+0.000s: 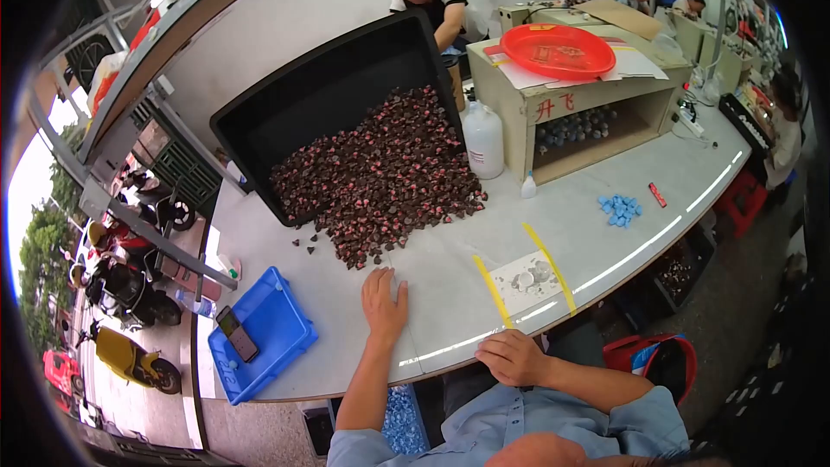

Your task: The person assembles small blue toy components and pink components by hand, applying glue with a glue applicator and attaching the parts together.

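Note:
My left hand [385, 303] lies on the grey table [432, 285] with its fingers stretched out, just in front of a heap of small dark brown and pink pieces [380, 177]. The heap spills out of a large black bin [294, 112] tipped on its side. At the table's front edge my right hand [513, 358] is closed, its fingers curled; whatever they may hold is hidden. Just beyond it a white card [525, 281] with grey marks lies between two yellow tape strips [550, 258]. Small light-blue pieces [620, 209] sit in a cluster farther right, beside a red stick-like piece [657, 195].
A blue tray [285, 329] with a phone [238, 335] stands at left. A white bottle [482, 140] and small squeeze bottle [528, 186] stand by a wooden box shelf [519, 121] carrying a red basin [558, 51]. A person [430, 0] works behind the bin.

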The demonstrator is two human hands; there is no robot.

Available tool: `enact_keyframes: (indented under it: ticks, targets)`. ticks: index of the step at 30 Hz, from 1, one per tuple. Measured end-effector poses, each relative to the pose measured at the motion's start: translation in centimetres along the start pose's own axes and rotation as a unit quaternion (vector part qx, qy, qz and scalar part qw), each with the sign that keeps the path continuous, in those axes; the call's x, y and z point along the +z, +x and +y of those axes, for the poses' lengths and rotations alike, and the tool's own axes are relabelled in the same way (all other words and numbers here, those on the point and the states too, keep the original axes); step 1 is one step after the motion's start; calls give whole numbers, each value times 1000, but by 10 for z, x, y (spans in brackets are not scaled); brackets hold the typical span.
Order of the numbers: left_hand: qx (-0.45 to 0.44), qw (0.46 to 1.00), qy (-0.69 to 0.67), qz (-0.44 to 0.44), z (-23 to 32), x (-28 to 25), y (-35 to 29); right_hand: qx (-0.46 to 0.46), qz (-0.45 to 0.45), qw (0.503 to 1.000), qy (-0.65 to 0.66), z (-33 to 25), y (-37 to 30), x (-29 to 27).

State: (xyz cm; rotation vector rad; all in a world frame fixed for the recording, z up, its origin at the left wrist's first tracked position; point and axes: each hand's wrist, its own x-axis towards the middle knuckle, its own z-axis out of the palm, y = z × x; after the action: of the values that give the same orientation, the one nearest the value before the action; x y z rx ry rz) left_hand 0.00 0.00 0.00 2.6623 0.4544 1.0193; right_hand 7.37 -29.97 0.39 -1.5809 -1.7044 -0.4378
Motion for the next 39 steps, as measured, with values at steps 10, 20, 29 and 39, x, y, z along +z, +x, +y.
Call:
enact_keyframes:
  ticks: [10,20,29,39]
  targets:
    - [-104,991,-60,54,3,4,0,131,108,984,-58,11,-27,-35]
    - [-127,989,-41,60,-2,7,1,274,170,944,-68,82,-34,-84]
    - [-103,994,9,38,4,12,4,484,113,867,-47,251,42,-53]
    - [-112,990,85,-1,10,7,4,519,79,849,-65,270,63,-37]
